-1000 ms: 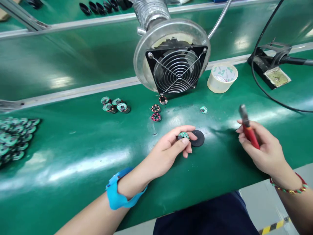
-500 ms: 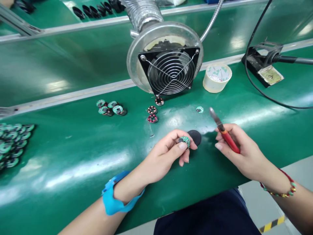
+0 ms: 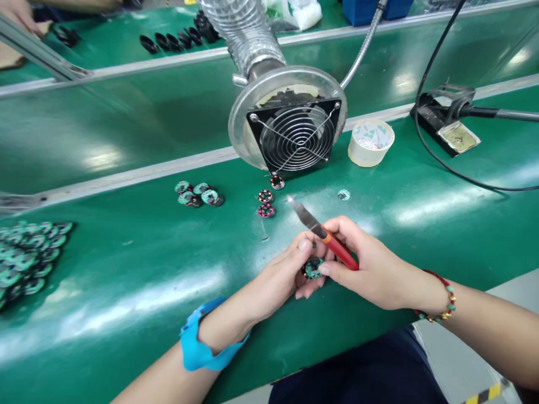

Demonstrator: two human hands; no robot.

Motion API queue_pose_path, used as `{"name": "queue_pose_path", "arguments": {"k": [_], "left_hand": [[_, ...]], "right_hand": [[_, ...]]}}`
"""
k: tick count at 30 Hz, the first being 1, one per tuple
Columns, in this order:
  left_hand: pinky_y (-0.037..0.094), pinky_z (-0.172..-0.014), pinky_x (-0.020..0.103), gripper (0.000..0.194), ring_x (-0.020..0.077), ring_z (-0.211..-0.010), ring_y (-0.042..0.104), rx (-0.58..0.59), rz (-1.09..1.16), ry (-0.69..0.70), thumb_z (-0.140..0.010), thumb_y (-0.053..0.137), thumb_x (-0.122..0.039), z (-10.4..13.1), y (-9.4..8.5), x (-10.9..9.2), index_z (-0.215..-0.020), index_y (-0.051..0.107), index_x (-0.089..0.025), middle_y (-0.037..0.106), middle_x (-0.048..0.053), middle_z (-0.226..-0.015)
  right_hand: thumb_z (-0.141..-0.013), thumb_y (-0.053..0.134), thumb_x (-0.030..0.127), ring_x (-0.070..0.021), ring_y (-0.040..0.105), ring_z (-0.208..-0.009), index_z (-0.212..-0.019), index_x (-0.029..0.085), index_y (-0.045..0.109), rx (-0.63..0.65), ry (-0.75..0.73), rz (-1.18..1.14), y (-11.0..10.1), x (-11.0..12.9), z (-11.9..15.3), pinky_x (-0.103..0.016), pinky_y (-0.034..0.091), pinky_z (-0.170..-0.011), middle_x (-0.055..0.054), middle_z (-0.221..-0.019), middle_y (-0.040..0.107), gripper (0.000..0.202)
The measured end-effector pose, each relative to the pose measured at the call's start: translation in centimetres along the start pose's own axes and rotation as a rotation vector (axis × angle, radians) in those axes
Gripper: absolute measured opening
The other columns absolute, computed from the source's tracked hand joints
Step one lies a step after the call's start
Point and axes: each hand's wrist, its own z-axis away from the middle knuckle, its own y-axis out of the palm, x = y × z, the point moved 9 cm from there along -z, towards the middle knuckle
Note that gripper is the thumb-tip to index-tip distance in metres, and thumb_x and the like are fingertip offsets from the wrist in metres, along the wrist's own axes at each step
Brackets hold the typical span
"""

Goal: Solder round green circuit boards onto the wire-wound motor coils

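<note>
The left hand (image 3: pixel 282 278) pinches a small round board (image 3: pixel 312 268) between thumb and fingers, just above the near edge of the green tabletop (image 3: pixel 126 264). The right hand (image 3: pixel 370 269) meets it there: its fingertips touch the board, and its fingers are closed around red-handled pliers (image 3: pixel 322 233). The pliers lie across the hand, their metal tip pointing up and to the left, away from the board. Whether the tip is parted cannot be told.

A blue strap (image 3: pixel 206 339) wraps the left wrist; a beaded bracelet (image 3: pixel 440 297) circles the right.

Beyond the hands, three dark round parts (image 3: pixel 267 197) sit near the foot of a fan (image 3: pixel 297 137) with a wire grille, which is joined to a ribbed hose (image 3: pixel 242 28). A cluster of boards (image 3: pixel 200 193) lies to the left of them, and one single board (image 3: pixel 343 194) to the right. A tape roll (image 3: pixel 370 142) stands right of the fan. Farther right is a soldering stand (image 3: pixel 448 120) with a black cable (image 3: pixel 438 45). A big pile of boards (image 3: pixel 27 255) fills the left edge.
</note>
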Motion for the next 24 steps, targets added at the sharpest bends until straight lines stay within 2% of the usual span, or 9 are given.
{"name": "queue_pose_path", "arguments": {"k": [3, 6, 9, 11, 14, 17, 21, 24], "left_hand": [[0.025, -0.037, 0.019, 0.047, 0.0047, -0.044, 0.042, 0.069, 0.110, -0.048, -0.084, 0.054, -0.066, -0.1, 0.5, 0.1, -0.089, 0.050, -0.019, 0.053, -0.002, -0.075], [0.034, -0.039, 0.017, 0.040, 0.0064, -0.048, 0.051, 0.152, 0.163, -0.045, -0.082, 0.066, -0.052, -0.1, 1.0, -0.2, -0.098, 0.047, -0.021, 0.056, -0.002, -0.077], [0.044, -0.044, 0.017, 0.048, 0.0076, -0.055, 0.056, 0.105, 0.114, 0.041, -0.075, 0.078, -0.030, -0.4, 0.7, -0.8, -0.106, 0.042, -0.023, 0.059, -0.003, -0.081], [0.047, -0.046, 0.017, 0.047, 0.0073, -0.058, 0.056, 0.029, 0.042, 0.104, -0.075, 0.078, -0.025, -0.6, 0.2, -1.2, -0.105, 0.042, -0.023, 0.060, -0.001, -0.088], [0.046, -0.047, 0.016, 0.034, 0.0068, -0.058, 0.055, -0.051, -0.060, 0.135, -0.081, 0.072, -0.028, -0.7, -0.3, -1.3, -0.101, 0.046, -0.021, 0.061, -0.001, -0.084], [0.044, -0.048, 0.018, 0.026, 0.0080, -0.056, 0.054, -0.080, -0.161, 0.122, -0.085, 0.065, -0.037, -0.7, -0.8, -1.5, -0.098, 0.054, -0.018, 0.060, -0.001, -0.074], [0.044, -0.051, 0.022, 0.029, 0.0091, -0.053, 0.050, -0.081, -0.340, 0.104, -0.087, 0.060, -0.041, -0.5, -1.1, -1.8, -0.097, 0.063, -0.014, 0.058, -0.001, -0.062], [0.046, -0.053, 0.024, 0.035, 0.0116, -0.058, 0.055, -0.130, -0.374, 0.116, -0.087, 0.058, -0.039, -0.4, -1.4, -1.9, -0.111, 0.060, -0.013, 0.061, 0.001, -0.072]], "right_hand": [[-0.084, 0.053, 0.011, -0.0106, 0.051, -0.074, -0.101, 0.023, 0.046, 0.017, 0.009, -0.040, 0.1, -0.3, -0.3, -0.027, 0.049, -0.069, 0.003, -0.085, 0.052, 0.022], [-0.078, 0.058, 0.014, -0.0095, 0.049, -0.067, -0.094, 0.022, 0.045, -0.038, 0.088, -0.297, -0.7, -1.4, -0.8, -0.025, 0.046, -0.063, 0.005, -0.077, 0.049, 0.022], [-0.072, 0.066, 0.020, -0.0088, 0.050, -0.063, -0.096, 0.022, 0.045, -0.188, 0.194, -0.536, -2.0, -2.9, -0.8, -0.025, 0.044, -0.060, 0.006, -0.077, 0.052, 0.032], [-0.068, 0.070, 0.021, -0.0086, 0.052, -0.063, -0.097, 0.022, 0.046, -0.246, 0.242, -0.632, -2.4, -3.6, -0.6, -0.026, 0.045, -0.062, 0.005, -0.079, 0.054, 0.038], [-0.066, 0.072, 0.020, -0.0083, 0.052, -0.063, -0.098, 0.022, 0.047, -0.235, 0.252, -0.670, -2.1, -3.7, -0.5, -0.026, 0.044, -0.062, 0.006, -0.079, 0.055, 0.040], [-0.066, 0.072, 0.018, -0.0079, 0.053, -0.063, -0.096, 0.022, 0.048, -0.236, 0.228, -0.696, -2.1, -3.5, -0.4, -0.025, 0.044, -0.063, 0.007, -0.078, 0.055, 0.039], [-0.066, 0.073, 0.017, -0.0073, 0.055, -0.060, -0.097, 0.022, 0.050, -0.270, 0.243, -0.776, -2.4, -3.8, 0.0, -0.025, 0.046, -0.062, 0.007, -0.079, 0.057, 0.039], [-0.066, 0.075, 0.019, -0.0078, 0.056, -0.061, -0.098, 0.022, 0.051, -0.282, 0.289, -0.803, -2.2, -4.3, 0.2, -0.025, 0.046, -0.062, 0.006, -0.080, 0.058, 0.040]]}}
